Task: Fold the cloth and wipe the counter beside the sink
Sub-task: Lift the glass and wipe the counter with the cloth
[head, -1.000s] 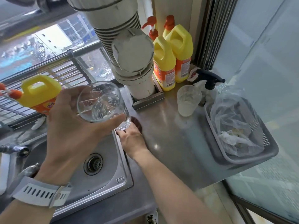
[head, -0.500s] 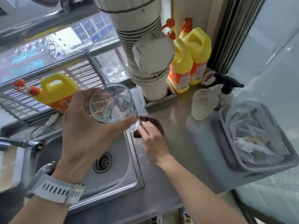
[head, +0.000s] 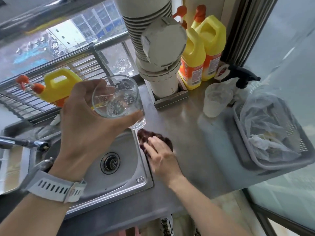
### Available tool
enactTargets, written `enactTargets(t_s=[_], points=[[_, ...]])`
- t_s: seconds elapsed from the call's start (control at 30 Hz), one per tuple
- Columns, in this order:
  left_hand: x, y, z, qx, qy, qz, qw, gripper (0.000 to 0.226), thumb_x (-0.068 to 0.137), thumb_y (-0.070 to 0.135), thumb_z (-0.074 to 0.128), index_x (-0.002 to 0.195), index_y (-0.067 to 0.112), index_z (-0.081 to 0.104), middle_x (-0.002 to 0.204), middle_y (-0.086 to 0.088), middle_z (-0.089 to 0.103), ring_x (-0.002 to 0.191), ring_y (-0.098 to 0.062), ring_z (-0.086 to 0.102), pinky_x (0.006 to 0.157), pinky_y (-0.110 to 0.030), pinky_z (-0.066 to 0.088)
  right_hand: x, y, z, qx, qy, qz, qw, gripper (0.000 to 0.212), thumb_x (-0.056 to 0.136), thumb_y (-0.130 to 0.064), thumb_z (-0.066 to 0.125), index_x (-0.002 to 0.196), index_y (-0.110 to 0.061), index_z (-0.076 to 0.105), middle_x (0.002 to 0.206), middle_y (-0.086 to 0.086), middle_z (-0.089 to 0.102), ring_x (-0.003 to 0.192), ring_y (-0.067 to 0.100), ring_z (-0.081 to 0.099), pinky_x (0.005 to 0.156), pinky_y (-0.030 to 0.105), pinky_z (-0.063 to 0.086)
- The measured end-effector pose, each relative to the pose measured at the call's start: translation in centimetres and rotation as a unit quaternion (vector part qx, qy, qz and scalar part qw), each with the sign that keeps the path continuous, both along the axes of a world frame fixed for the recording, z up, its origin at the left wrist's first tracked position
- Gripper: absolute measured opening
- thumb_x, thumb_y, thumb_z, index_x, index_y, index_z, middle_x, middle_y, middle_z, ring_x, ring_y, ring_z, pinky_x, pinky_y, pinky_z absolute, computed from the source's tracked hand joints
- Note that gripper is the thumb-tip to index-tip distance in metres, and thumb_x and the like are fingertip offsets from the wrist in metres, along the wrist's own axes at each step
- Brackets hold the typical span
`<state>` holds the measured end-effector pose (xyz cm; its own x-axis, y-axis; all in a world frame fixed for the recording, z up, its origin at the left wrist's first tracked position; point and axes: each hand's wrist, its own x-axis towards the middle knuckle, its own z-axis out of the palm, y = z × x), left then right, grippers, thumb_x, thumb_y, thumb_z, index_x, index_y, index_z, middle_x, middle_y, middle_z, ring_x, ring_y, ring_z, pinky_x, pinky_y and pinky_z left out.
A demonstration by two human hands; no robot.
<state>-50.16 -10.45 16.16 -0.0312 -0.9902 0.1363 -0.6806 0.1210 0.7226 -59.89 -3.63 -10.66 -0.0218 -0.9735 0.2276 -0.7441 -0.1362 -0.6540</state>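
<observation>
A dark brown folded cloth (head: 144, 135) lies on the steel counter (head: 190, 143) right beside the sink (head: 119, 176). My right hand (head: 162, 155) presses flat on the cloth, fingers spread, covering most of it. My left hand (head: 87, 126) holds a clear drinking glass (head: 119, 101) tilted in the air above the sink's right rim. A white watch strap is on the left wrist.
Two yellow detergent bottles (head: 201, 53) and a big white pipe (head: 153, 48) stand at the back. A frosted plastic cup (head: 215, 101), a black spray bottle (head: 242, 79) and a grey basket (head: 276, 160) with plastic bags sit at right. Another yellow bottle (head: 58, 87) lies left; tap (head: 22, 143).
My right hand has slid the cloth toward me along the sink's edge, and more of the cloth shows. The left hand keeps the glass raised. The view has shifted.
</observation>
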Motion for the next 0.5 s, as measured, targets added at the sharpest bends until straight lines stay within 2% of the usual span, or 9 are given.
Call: enactTargets(t_s=[0.13, 0.23, 0.33, 0.4, 0.43, 0.47, 0.5], points=[[-1.1, 1.2, -0.1, 0.012, 0.003, -0.003, 1.0, 0.104, 0.044, 0.059, 0.097, 0.134, 0.025, 0.057, 0.119, 0.013, 0.073, 0.112, -0.005, 0.07, 0.099, -0.039, 0.058, -3.5, 8.8, 0.4, 0.025, 0.042, 0.031, 0.998, 0.054, 0.085, -0.007, 0.073, 0.138, -0.013, 0.063, 0.145, 0.009, 0.06, 0.139, 0.027, 0.051, 0.116, 0.042, 0.043], [-1.9, 2.2, -0.2, 0.022, 0.002, -0.007, 1.0, 0.098, 0.048, 0.048, 0.101, 0.133, 0.025, 0.058, 0.117, 0.014, 0.074, 0.11, -0.002, 0.07, 0.099, -0.035, 0.058, -9.1, 11.8, 0.0, 0.027, 0.069, -0.067, 0.995, 0.052, 0.085, -0.004, 0.074, 0.136, -0.01, 0.065, 0.143, 0.013, 0.061, 0.137, 0.029, 0.054, 0.112, 0.046, 0.047], [-2.4, 2.8, -0.2, 0.031, 0.009, -0.014, 0.999, 0.1, 0.048, 0.044, 0.101, 0.135, 0.022, 0.058, 0.116, 0.013, 0.073, 0.108, 0.001, 0.069, 0.099, -0.032, 0.058, -13.0, 12.4, 0.1, 0.042, 0.039, -0.196, 0.979, 0.046, 0.088, 0.001, 0.072, 0.132, -0.007, 0.067, 0.138, 0.016, 0.064, 0.129, 0.032, 0.06, 0.108, 0.052, 0.05], [-2.6, 3.1, -0.1, 0.029, 0.012, -0.016, 0.999, 0.1, 0.048, 0.043, 0.102, 0.135, 0.021, 0.058, 0.115, 0.014, 0.073, 0.108, 0.001, 0.069, 0.1, -0.034, 0.058, -13.1, 11.2, 1.4, 0.04, -0.073, -0.284, 0.955, 0.034, 0.095, -0.005, 0.065, 0.128, -0.012, 0.07, 0.131, 0.009, 0.068, 0.123, 0.025, 0.063, 0.107, 0.05, 0.051], [-2.7, 3.2, -0.1, 0.027, 0.013, -0.019, 0.999, 0.1, 0.048, 0.043, 0.102, 0.135, 0.021, 0.058, 0.115, 0.014, 0.073, 0.109, 0.001, 0.069, 0.1, -0.035, 0.058, -12.4, 10.2, 2.7, 0.045, -0.179, -0.334, 0.924, 0.029, 0.098, -0.008, 0.063, 0.124, -0.017, 0.072, 0.125, 0.004, 0.072, 0.119, 0.021, 0.064, 0.106, 0.046, 0.051], [-2.7, 3.3, -0.1, 0.023, 0.015, -0.021, 0.999, 0.1, 0.048, 0.043, 0.102, 0.135, 0.021, 0.058, 0.115, 0.014, 0.073, 0.109, 0.0, 0.069, 0.1, -0.035, 0.058, -11.5, 8.6, 3.9, 0.056, -0.328, -0.374, 0.866, 0.025, 0.099, -0.01, 0.063, 0.118, -0.023, 0.074, 0.116, -0.001, 0.075, 0.115, 0.02, 0.066, 0.103, 0.043, 0.053], [-2.8, 3.3, 0.0, 0.02, 0.017, -0.022, 0.999, 0.1, 0.048, 0.044, 0.102, 0.134, 0.021, 0.058, 0.115, 0.014, 0.073, 0.109, 0.0, 0.069, 0.099, -0.035, 0.058, -10.6, 6.9, 5.1, 0.068, -0.499, -0.388, 0.772, 0.023, 0.099, -0.011, 0.062, 0.111, -0.026, 0.076, 0.108, -0.002, 0.078, 0.111, 0.023, 0.069, 0.099, 0.042, 0.054]])
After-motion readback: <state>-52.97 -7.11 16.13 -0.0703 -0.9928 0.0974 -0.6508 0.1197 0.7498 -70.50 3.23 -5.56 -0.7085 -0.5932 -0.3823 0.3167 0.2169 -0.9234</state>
